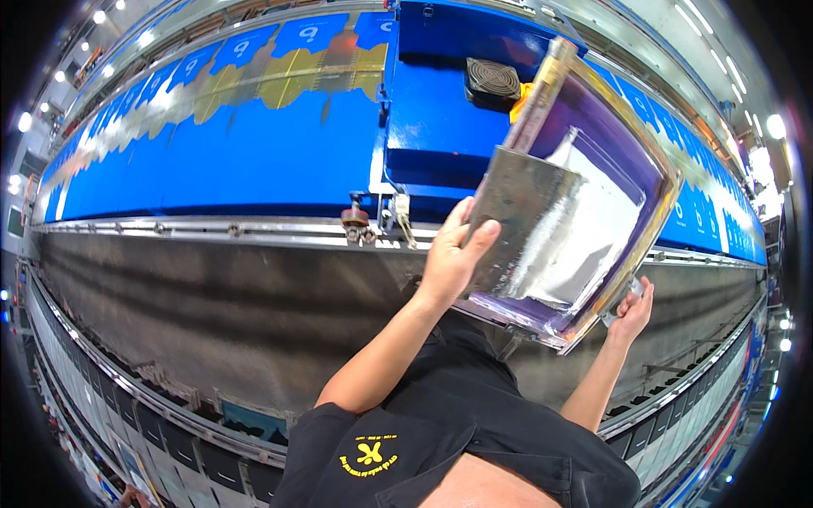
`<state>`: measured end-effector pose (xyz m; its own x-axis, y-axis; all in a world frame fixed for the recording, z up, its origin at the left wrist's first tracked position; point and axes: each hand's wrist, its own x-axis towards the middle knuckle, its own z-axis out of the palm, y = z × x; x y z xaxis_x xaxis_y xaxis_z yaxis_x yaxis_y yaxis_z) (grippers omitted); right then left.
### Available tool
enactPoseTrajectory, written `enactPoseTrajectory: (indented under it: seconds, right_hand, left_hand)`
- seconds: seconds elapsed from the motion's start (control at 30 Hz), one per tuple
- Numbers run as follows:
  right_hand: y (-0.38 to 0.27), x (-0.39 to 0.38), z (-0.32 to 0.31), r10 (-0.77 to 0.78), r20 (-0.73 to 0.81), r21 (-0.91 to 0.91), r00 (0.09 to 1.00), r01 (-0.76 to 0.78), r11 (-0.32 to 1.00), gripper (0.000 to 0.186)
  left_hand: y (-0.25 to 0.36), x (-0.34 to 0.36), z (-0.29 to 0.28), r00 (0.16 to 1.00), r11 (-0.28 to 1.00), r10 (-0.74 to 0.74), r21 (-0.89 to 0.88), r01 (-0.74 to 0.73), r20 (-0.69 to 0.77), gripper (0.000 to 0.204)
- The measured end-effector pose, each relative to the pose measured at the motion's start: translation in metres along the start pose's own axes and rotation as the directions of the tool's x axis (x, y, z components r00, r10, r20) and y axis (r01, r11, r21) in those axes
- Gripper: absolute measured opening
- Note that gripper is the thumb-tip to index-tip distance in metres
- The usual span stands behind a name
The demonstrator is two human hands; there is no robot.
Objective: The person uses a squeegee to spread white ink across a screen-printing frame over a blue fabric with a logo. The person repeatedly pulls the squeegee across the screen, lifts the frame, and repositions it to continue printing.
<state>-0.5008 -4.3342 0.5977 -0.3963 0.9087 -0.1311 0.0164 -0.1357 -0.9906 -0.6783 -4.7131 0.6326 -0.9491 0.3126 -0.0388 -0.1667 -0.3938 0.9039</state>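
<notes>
A screen-printing frame (656, 196) is held tilted in front of me, its mesh purple at the edges around a pale middle. Over its left side lies a dark grey flat plate (529, 190) with white smears along its right edge. My left hand (453, 258) is closed on the plate's left edge, thumb on top; whether its fingers also grip the frame behind is hidden. Beside the frame's lower right edge, my right hand (631, 315) has curled fingers around something pale and partly see-through, too hidden to name.
A blue machine housing (440, 127) with a round fan grille (493, 80) stands beyond the frame. A long table with blue printed pieces (254, 161) runs left and right, a metal rail (279, 233) along its near edge. Behind me is another row of dark panels (174, 436).
</notes>
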Motion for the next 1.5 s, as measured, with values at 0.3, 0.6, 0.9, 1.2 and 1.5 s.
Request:
enactPoseTrajectory:
  seconds: [0.3, 0.6, 0.9, 1.2, 1.5]
  right_hand:
    - [-0.037, -0.012, 0.237, -0.101, 0.452, 0.228, 0.886, -0.005, 0.974, 0.043]
    - [-0.022, -0.16, 0.359, 0.195, 0.978, -0.174, 0.074, -0.218, 0.96, 0.077]
    - [-0.033, -0.109, 0.398, 0.086, 0.983, -0.05, -0.159, 0.214, 0.975, 0.039]
    - [-0.063, 0.426, 0.504, -0.557, 0.661, -0.638, 0.503, 0.767, -0.065, 0.061]
    - [-0.034, 0.603, 0.555, -0.528, 0.685, -0.669, 0.502, 0.721, -0.181, 0.065]
  left_hand:
    - [0.104, 0.079, -0.131, 0.946, 0.993, 0.013, 0.111, 0.025, -0.324, 0.065]
    - [0.266, 0.087, -0.359, 0.954, 0.989, -0.106, -0.128, 0.072, -0.282, 0.079]
    - [0.22, 0.056, -0.462, 0.778, 0.988, -0.154, -0.071, 0.14, -0.609, 0.082]
    - [0.144, 0.106, -0.373, 0.716, 0.984, -0.177, -0.1, 0.148, -0.675, 0.081]
    - [0.092, 0.162, -0.215, 0.526, 0.964, -0.168, -0.026, 0.266, -0.834, 0.081]
